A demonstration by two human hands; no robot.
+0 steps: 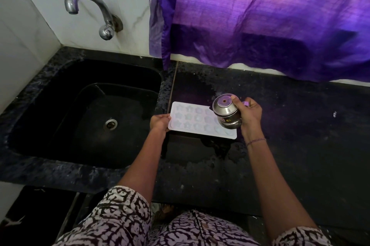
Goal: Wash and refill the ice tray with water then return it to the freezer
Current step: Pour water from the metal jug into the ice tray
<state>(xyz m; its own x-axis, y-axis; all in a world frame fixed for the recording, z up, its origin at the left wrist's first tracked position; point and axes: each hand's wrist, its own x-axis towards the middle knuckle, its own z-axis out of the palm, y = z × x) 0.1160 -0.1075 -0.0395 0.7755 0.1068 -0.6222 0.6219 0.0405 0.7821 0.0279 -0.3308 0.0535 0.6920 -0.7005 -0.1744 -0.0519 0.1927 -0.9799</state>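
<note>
A pale ice tray [192, 120] with star and round moulds lies flat on the dark counter [290, 145], just right of the sink. My left hand [160, 122] grips the tray's left end. My right hand [249, 113] holds a small steel pot [227, 114] tipped over the tray's right part, its base turned toward me and its mouth down toward the moulds. The pot hides a few moulds on the right.
A black sink [90, 115] with a metal drain [110, 124] lies to the left, under a curved chrome tap [90, 11] on the white tiled wall. A purple curtain [260, 21] hangs behind the counter. The counter around the tray looks wet.
</note>
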